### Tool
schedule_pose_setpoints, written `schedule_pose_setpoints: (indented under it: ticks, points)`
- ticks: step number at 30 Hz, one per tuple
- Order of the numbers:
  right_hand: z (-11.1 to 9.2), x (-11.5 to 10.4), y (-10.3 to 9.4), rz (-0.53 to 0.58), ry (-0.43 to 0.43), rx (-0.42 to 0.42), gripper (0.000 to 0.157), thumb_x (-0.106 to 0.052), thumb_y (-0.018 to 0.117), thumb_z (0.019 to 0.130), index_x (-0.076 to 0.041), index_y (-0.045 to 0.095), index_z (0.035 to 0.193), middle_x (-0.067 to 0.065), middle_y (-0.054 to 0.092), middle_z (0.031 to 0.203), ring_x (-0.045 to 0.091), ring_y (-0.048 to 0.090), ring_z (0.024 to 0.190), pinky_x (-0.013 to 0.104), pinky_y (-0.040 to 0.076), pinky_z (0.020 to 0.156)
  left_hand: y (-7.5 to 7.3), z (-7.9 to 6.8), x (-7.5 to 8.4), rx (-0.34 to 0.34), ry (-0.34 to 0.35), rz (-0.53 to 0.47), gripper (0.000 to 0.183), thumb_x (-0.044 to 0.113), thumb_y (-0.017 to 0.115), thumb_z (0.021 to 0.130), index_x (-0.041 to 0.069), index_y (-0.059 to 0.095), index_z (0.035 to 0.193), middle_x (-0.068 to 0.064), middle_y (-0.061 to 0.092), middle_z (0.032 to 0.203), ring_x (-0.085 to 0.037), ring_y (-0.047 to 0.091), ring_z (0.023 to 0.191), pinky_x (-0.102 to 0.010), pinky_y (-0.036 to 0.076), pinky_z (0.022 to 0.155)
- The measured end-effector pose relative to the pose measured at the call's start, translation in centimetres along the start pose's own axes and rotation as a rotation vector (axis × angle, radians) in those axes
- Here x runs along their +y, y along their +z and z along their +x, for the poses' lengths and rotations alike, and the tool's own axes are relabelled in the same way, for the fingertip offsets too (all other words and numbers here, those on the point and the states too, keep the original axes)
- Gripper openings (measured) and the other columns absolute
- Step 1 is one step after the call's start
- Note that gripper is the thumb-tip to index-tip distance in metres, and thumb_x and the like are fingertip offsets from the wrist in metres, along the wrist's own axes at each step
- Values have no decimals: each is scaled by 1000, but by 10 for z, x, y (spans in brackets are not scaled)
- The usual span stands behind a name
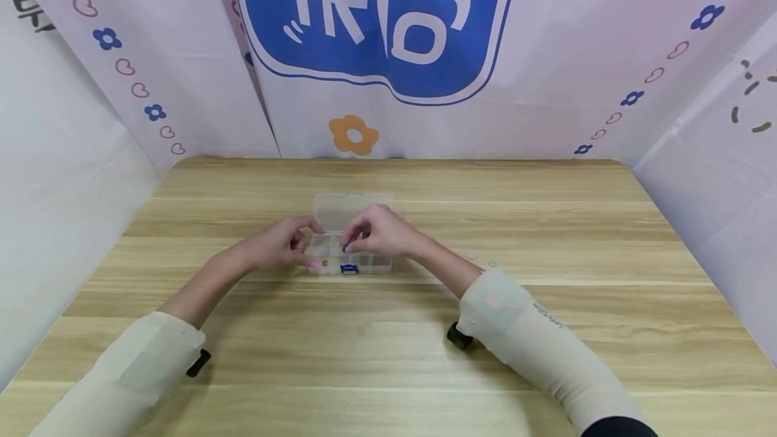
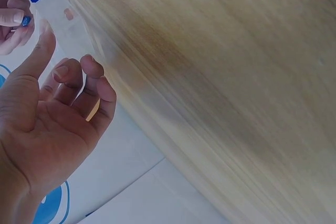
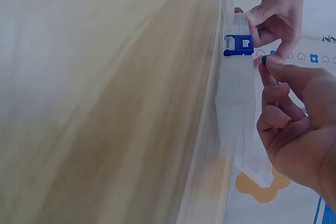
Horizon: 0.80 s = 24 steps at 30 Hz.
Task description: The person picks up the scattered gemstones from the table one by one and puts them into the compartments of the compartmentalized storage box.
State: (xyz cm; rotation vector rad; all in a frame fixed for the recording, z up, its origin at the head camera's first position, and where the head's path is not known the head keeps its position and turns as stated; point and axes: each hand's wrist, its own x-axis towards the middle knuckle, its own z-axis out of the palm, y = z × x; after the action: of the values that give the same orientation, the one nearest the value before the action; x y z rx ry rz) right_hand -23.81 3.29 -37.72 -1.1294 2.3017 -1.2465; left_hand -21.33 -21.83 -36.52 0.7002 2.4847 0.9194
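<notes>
A small clear plastic compartment box point(image 1: 381, 262) lies on the table, its lid point(image 1: 337, 205) swung open toward the back. On its front side is a blue latch point(image 3: 238, 45). My left hand point(image 1: 273, 246) holds the box's left end, thumb at the front corner and index finger at the back. Over the compartments, my right hand point(image 1: 388, 231) pinches a tiny dark-blue piece point(image 3: 264, 60) between thumb and index finger; its exact kind is too small to tell. A small reddish-brown item point(image 2: 69, 13) shows in the box near my left thumb.
Two small, pale, roundish bits point(image 1: 493, 264) lie on the wooden table point(image 1: 364, 356) to the right of the box, close to my right forearm. Behind the table's far edge hangs a white printed cloth point(image 1: 510, 127), with more cloth at both sides.
</notes>
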Motion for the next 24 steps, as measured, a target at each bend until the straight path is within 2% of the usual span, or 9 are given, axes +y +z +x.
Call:
schedule_pose_setpoints:
  ticks: [12, 24]
  points:
    - [6, -6, 7, -100, 32, -24, 3, -1, 80, 90, 0, 80, 92, 8, 78, 91, 9, 71, 81, 18, 56, 76, 0, -1, 0, 3, 4, 7, 53, 9, 80, 91, -13, 53, 131, 3, 44, 61, -7, 36, 54, -23, 36, 55]
    - [7, -10, 12, -138, 44, -33, 6, -1, 78, 92, -5, 82, 91, 2, 78, 89, 12, 72, 84, 18, 54, 73, 0, -1, -1, 1, 9, 1, 53, 9, 80, 92, -13, 52, 131, 3, 43, 60, -7, 36, 54, -23, 35, 55]
